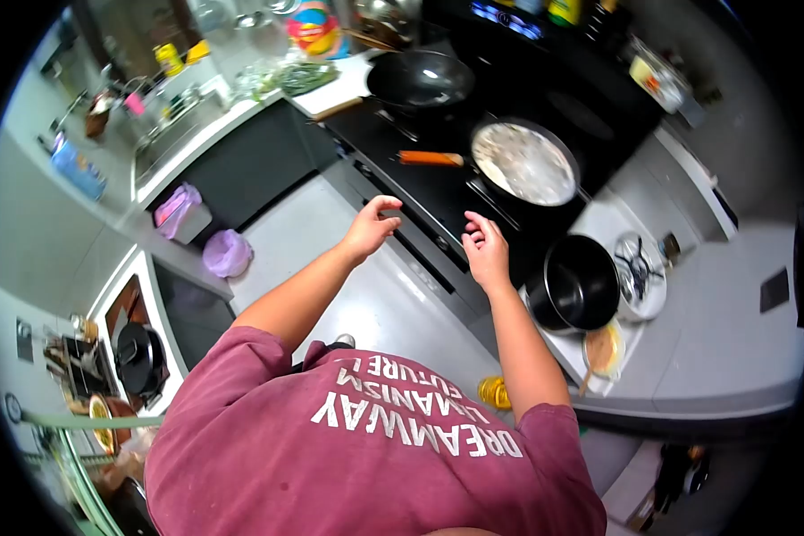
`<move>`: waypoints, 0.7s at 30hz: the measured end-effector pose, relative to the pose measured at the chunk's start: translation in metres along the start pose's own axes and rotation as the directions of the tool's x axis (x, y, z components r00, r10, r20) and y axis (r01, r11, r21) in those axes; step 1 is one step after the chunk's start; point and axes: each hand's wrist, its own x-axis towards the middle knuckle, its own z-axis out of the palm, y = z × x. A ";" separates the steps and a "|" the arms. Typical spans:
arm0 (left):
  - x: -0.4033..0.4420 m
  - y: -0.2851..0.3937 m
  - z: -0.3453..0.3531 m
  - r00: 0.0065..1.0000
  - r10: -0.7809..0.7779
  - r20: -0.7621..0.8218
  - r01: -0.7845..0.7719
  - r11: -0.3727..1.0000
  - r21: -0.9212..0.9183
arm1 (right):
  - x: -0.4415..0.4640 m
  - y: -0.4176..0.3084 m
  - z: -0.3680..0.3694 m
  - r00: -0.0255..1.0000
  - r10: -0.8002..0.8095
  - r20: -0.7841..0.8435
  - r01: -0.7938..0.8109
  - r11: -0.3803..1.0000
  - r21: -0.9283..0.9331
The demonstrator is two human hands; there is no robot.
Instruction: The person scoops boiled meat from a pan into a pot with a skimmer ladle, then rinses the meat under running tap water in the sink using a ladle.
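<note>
My left hand (372,230) hovers in front of the stove's front edge, thumb and fingers apart and nothing between them. A short way to the right is my right hand (485,250), its fingers loosely bent and apart, also holding nothing. Beyond both hands, a frying pan (525,161) with an orange-brown handle (431,158) sits on the black stove (482,89), full of whitish, foamy-looking contents. Farther back stands a dark wok (420,77) with a wooden handle (338,109). Neither hand touches a pan.
Right of the stove, a black pot (581,284), a portable burner (639,268) and a round dish (604,348) stand on the white counter. Leafy greens (307,78) lie near the sink (183,134). Two bins with purple bags (228,254) stand at left; a yellow bottle (494,391) is low at right.
</note>
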 end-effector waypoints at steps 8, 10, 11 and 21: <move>-0.023 0.008 -0.177 0.919 -0.057 -0.390 -0.005 0.987 -0.158 | 0.079 -0.089 0.162 0.973 -0.091 0.210 0.086 0.996 0.034; -0.021 -0.003 -0.212 0.901 -0.039 -0.433 -0.038 0.985 -0.168 | 0.094 -0.092 0.203 0.963 -0.116 0.241 0.119 0.993 0.002; -0.018 -0.003 -0.239 0.893 -0.008 -0.450 -0.073 0.984 -0.162 | 0.105 -0.097 0.232 0.962 -0.140 0.233 0.139 0.990 0.021; 0.037 0.014 -0.412 0.892 -0.016 -0.451 -0.094 0.971 -0.219 | 0.207 -0.147 0.405 0.923 -0.322 0.208 0.311 0.946 0.088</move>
